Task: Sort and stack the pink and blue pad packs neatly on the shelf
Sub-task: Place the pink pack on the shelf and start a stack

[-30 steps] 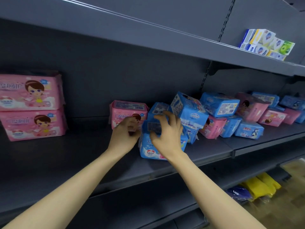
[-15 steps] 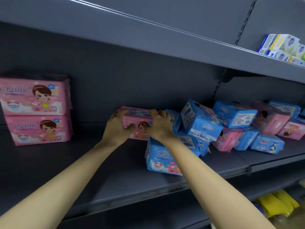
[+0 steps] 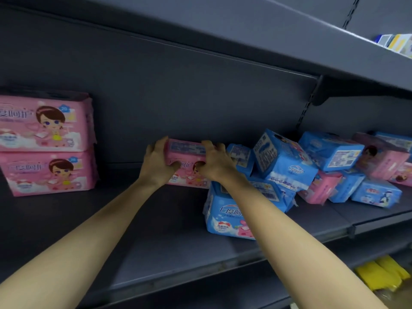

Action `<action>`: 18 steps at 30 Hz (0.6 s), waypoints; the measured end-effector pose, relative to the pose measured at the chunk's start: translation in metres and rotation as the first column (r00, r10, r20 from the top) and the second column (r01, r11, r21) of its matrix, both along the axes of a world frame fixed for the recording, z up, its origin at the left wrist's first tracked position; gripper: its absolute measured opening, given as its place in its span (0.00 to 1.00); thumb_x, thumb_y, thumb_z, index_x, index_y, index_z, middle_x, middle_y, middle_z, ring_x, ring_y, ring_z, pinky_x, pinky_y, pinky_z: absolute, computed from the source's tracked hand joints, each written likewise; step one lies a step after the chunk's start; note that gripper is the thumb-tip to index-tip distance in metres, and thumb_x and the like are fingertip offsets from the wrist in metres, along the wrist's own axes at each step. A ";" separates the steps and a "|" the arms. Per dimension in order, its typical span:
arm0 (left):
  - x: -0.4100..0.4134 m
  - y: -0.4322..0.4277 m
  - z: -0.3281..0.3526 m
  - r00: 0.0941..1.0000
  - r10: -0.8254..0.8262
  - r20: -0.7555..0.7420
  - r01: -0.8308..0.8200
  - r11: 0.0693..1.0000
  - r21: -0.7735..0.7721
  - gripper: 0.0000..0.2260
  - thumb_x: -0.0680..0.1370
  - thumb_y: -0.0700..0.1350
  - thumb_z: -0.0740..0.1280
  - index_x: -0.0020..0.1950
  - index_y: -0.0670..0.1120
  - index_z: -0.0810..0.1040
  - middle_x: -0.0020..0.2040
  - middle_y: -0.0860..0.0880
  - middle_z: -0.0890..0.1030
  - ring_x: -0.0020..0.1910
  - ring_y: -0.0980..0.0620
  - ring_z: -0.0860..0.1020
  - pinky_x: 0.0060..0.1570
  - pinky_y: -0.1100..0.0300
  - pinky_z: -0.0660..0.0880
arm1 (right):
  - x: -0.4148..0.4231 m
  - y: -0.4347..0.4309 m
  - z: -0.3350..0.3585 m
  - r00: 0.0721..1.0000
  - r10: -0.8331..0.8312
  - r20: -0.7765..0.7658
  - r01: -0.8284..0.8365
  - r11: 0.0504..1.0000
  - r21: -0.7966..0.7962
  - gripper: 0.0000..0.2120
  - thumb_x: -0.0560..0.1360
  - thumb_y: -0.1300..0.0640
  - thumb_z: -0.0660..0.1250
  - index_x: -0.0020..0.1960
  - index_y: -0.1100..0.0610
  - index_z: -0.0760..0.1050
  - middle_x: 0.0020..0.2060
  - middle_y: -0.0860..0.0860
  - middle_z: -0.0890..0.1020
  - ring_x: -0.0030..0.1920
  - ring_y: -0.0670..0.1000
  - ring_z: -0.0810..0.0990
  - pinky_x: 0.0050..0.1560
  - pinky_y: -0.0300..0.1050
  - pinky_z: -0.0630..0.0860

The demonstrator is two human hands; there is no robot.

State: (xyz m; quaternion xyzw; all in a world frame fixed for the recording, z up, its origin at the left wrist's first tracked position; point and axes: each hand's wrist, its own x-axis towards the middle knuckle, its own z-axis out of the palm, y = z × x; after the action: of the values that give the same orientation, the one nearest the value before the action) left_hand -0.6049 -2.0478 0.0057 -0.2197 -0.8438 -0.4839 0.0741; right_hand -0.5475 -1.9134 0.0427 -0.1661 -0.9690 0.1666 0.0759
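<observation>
The fingers (image 3: 158, 144) of the left hand (image 3: 156, 163) are curling over the top left end of a pink pack (image 3: 187, 152), with the thumb pressing on its printed front. The right hand (image 3: 217, 163) is clamping the opposite end the same way, so the pack is being gripped from both ends. It is sitting toward the back edge of the shelf (image 3: 156, 233), roughly midway along, with its right end touching the jumble of blue packs (image 3: 283, 161). I cannot tell whether it is resting on the shelf or just clear of it.

The step appears to be taking this pack over to the pink stack (image 3: 44, 143), two high near the shelf's left end. Doing it well probably means lifting straight up first, so the leaning blue packs are not being dragged along. The pack should be travelling level with the printed face forward. It is best set flush on the stack or tight beside it, with front edges lining up. The right forearm is passing just over a blue pack (image 3: 223, 217) standing near the front edge, which a careless sweep could knock off.
</observation>
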 end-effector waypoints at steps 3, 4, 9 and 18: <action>-0.004 0.000 -0.002 0.999 -0.021 0.042 0.020 0.999 0.034 0.34 0.73 0.37 0.70 0.75 0.43 0.57 0.69 0.41 0.66 0.70 0.44 0.64 0.67 0.53 0.63 | -0.002 -0.001 0.001 0.997 -0.019 0.068 0.018 1.000 0.025 0.35 0.74 0.54 0.66 0.74 0.48 0.51 0.68 0.58 0.61 0.68 0.62 0.65 0.69 0.63 0.59; -0.005 -0.001 -0.004 0.998 -0.034 0.051 0.033 0.999 0.036 0.34 0.73 0.37 0.71 0.75 0.43 0.57 0.69 0.41 0.67 0.69 0.44 0.65 0.67 0.53 0.64 | -0.003 -0.001 0.002 0.996 -0.025 0.085 0.022 0.999 0.039 0.35 0.74 0.53 0.67 0.75 0.47 0.50 0.68 0.58 0.61 0.68 0.62 0.64 0.69 0.65 0.57; -0.008 -0.002 -0.010 0.989 -0.078 0.127 0.074 0.996 0.041 0.34 0.73 0.37 0.70 0.75 0.45 0.58 0.68 0.45 0.70 0.66 0.47 0.70 0.60 0.60 0.67 | -0.003 -0.006 0.004 0.996 -0.010 0.086 0.006 0.999 0.043 0.40 0.73 0.54 0.69 0.75 0.44 0.48 0.69 0.57 0.61 0.68 0.61 0.65 0.68 0.68 0.53; 0.001 -0.006 -0.013 0.992 -0.086 0.098 0.074 0.990 0.117 0.23 0.72 0.33 0.68 0.66 0.44 0.71 0.58 0.46 0.77 0.55 0.50 0.75 0.53 0.62 0.70 | -0.007 -0.010 0.005 0.998 0.045 -0.051 -0.051 0.992 -0.118 0.45 0.69 0.62 0.72 0.76 0.45 0.50 0.69 0.56 0.64 0.66 0.57 0.69 0.67 0.52 0.67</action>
State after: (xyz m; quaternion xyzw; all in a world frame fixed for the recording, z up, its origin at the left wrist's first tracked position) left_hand -0.6040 -2.0537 -0.0070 -0.2239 -0.8082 -0.5441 0.0236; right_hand -0.5545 -1.9238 0.0476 -0.1430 -0.9589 0.2299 0.0854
